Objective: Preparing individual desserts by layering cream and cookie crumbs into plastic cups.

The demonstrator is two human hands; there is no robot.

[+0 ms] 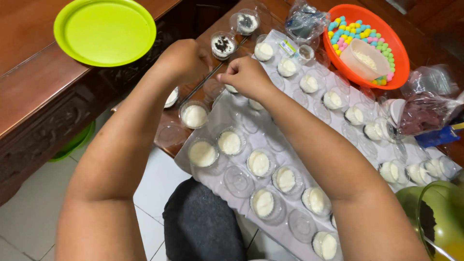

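Wooden table [34,92], both hands closed, right hand [246,75] over a cream cup [231,88], left hand [186,58] just beside.

Filled cups [259,163] crowd the grey sheet [220,113], leaving narrow gaps. An orange bowl [397,48] and plastic bags [425,104] block the right side; open worktop [29,38] surrounds the green plate [105,31].

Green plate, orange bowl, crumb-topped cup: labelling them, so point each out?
Green plate [105,31], head view, bare centre.
Orange bowl [399,46], head view, right rim.
Crumb-topped cup [223,45], head view, dark topping.
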